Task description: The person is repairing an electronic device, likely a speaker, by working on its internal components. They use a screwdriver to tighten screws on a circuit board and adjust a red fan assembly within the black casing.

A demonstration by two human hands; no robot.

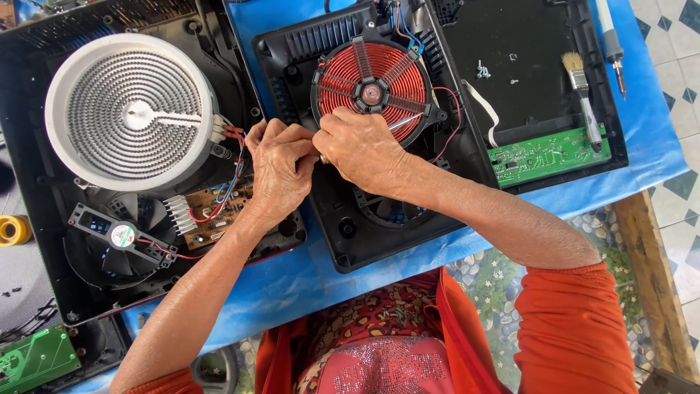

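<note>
My left hand and my right hand meet at the near edge of a red copper coil mounted in an opened black cooker housing. Both hands have their fingers pinched together over something small between them; what it is stays hidden. A thin silvery wire or tool tip sticks out from under my right hand across the coil. A ring shows on a right finger.
To the left lies a second opened cooker with a round white heating element, a fan and a small circuit board. At right are a black panel with a green board, loose screws, a brush and a soldering iron.
</note>
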